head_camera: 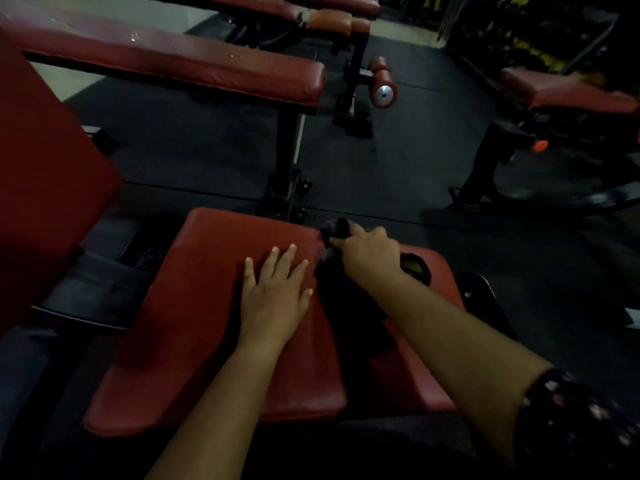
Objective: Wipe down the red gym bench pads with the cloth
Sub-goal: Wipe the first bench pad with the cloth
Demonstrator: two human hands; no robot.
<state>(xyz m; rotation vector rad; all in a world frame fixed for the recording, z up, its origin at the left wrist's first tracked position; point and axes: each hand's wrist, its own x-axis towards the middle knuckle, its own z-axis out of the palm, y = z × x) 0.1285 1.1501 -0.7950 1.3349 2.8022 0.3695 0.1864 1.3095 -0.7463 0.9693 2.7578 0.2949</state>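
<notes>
While left fingers (289,258) lie spread on pad (207,306), right fingers (356,234) clutch cloth (336,227) pointing away.

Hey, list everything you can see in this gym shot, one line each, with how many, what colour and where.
near pad: one, red, under both hands.
cloth: one, dark, bunched at the near pad's far edge and trailing back under the right forearm.
backrest pad: one, red, left edge.
long benches: two, red, upper left.
foam rollers: at least two, reddish, one with a silver end cap, top centre.
right bench: one, red, upper right.
floor mats: black, between the benches.
left hand: one, flat on the near pad.
right hand: one, gripping the cloth.
sleeve: one, dark floral, lower right.
</notes>
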